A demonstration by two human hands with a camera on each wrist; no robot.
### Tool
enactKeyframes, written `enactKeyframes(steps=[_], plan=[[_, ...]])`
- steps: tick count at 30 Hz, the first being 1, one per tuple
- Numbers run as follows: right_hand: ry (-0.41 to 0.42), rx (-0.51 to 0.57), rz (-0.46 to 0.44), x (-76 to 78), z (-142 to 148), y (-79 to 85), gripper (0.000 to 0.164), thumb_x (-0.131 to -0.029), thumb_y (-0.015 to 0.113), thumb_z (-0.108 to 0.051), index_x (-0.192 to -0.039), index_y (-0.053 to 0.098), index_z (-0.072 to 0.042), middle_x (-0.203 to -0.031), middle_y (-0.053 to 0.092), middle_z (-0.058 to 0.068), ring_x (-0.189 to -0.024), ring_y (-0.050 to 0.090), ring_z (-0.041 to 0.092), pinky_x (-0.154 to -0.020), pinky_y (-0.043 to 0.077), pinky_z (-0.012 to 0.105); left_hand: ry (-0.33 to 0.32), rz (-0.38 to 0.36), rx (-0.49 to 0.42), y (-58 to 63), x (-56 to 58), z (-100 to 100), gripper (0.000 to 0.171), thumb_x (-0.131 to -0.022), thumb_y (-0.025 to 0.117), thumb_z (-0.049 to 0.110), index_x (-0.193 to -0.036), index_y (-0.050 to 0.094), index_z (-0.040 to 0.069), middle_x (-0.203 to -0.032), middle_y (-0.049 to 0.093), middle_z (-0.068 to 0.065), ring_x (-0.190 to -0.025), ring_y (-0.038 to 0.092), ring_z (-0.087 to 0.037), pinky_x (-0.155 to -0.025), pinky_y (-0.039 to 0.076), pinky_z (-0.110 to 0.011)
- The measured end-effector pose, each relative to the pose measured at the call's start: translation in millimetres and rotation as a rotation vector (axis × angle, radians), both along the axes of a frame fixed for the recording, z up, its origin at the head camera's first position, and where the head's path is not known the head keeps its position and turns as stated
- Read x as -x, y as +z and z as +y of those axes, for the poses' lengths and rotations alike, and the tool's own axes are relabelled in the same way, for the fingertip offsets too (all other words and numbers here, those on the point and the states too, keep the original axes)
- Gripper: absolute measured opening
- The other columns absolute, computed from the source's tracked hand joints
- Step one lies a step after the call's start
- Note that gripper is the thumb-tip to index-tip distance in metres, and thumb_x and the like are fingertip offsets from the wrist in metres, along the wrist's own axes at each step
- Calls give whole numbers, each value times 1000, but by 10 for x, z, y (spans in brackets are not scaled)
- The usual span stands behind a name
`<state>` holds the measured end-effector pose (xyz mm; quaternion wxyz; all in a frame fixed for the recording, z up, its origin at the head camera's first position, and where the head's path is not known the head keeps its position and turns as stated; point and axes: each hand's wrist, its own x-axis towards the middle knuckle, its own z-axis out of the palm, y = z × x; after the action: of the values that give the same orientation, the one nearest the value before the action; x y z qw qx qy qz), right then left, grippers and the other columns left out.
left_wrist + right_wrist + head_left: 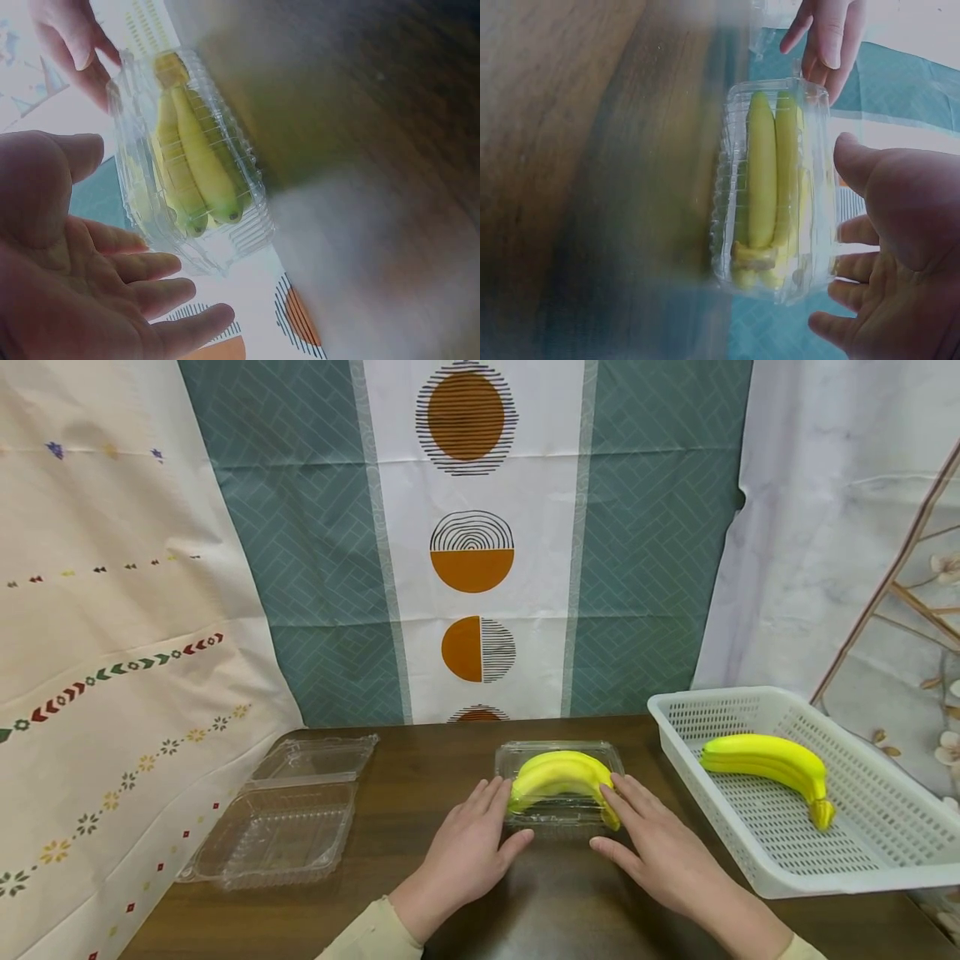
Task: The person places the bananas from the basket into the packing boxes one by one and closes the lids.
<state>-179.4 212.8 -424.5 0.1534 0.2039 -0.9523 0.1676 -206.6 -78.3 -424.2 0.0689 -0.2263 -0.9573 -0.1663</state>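
A clear plastic clamshell box with its lid down stands on the table in front of me. Inside it lies a bunch of yellow bananas, green-tipped in the left wrist view. My left hand is at the box's left edge, its fingers extended and the thumb apart. On the opposite side, my right hand has its straight fingertips right at the lid's right edge. Both wrist views show the palms facing the box with neither hand curled round it.
An opened clear clamshell box sits on the left of the brown table. To the right, a white perforated basket holds another banana bunch. Patterned curtains hang behind the table and along both sides.
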Motion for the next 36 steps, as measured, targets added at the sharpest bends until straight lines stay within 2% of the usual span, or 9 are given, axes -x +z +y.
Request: enactKeyframes(steps=[6,16,36], plan=[[-12,0,4,35,2,11,78,-103,79,-46,-160,55,2,-170,44,25,-157,41,47,-117,44,66,9,-25,5,10,45,40,81,-111,63,55,-171,40,5,-174,41,-17,-162,35,-36,-121,43,-61],[-49,10,33,110,-16,21,77,-103,79,-44,-157,56,6,-166,48,26,-154,44,47,-116,46,66,8,-22,12,5,126,103,81,-112,62,55,-171,40,4,-175,40,-17,-163,35,-35,-122,42,-59],[-94,-1,-1,295,-16,50,80,-105,76,-46,-157,54,10,-166,46,30,-155,41,50,-116,44,67,12,-28,-3,12,299,213,82,-111,64,53,-171,39,3,-175,39,-18,-163,35,-37,-122,42,-61]])
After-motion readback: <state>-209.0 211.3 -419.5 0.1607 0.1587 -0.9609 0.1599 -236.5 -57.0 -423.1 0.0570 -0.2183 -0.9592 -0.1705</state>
